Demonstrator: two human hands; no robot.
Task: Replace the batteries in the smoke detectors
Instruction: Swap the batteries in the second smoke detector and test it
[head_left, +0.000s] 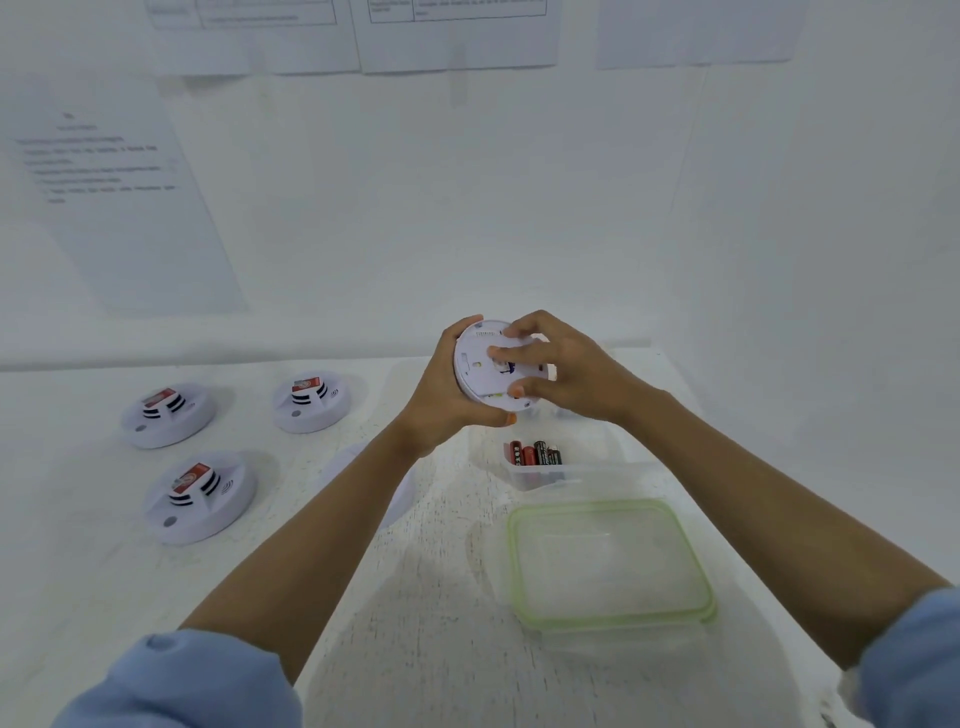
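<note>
A round white smoke detector (475, 364) is held up above the table with its back side toward me. My left hand (447, 395) grips its left rim from below. My right hand (556, 364) lies across the back, fingers curled on the rim and on the battery area. Three more white detectors lie face up at the left, each with a red label: one at the far left (167, 414), one beside it (310, 398) and one nearer (200, 496). Several red and black batteries (532, 453) lie in a small clear container (540, 475).
A larger clear container with a green-rimmed lid (610, 564) stands at the near right. A white round part (402, 493) lies partly hidden under my left forearm. Printed paper sheets (119, 197) hang on the white wall behind the white table (415, 623).
</note>
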